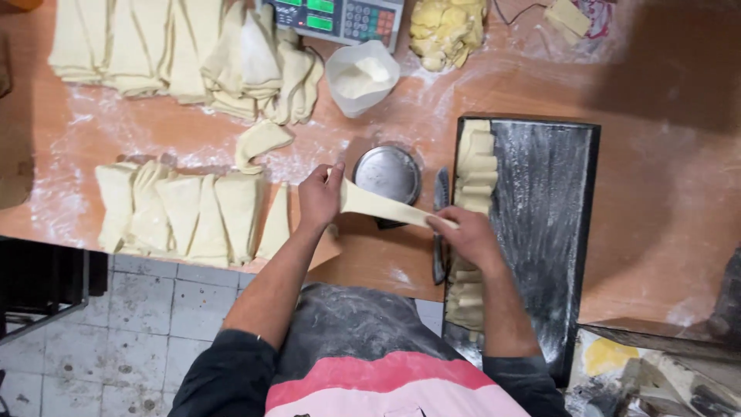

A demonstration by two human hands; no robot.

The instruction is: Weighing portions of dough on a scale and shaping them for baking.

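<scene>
We observe both hands holding one strip of dough [384, 205] stretched above the wooden table [664, 201]. The left hand [319, 194] pinches the wider end of the strip, with fingers closed over the dough. The right hand [464, 235] pinches the narrow end between thumb and fingertips. The strip spans the gap between the two hands, sloping down from the left hand to the right, and passes in front of a round metal tin [387, 175] that stands on the table.

Just beside the right hand lies a knife [440, 224], its blade running along the left edge of a dark baking tray [552, 224]. The tray is dusted with flour and carries a column of shaped dough pieces [473, 174] along its left side; the right hand partly covers this column.

To the left of the left hand we see a row of cut dough triangles [185, 215] lying side by side on the floured table. A larger stack of folded dough sheets [177, 54] lies at the far side of the table. Near it stand a white bowl of flour [361, 76], a digital scale [340, 17] and a heap of dough scraps [446, 29]. Well apart from the hands, the table surface shows scattered flour.
</scene>
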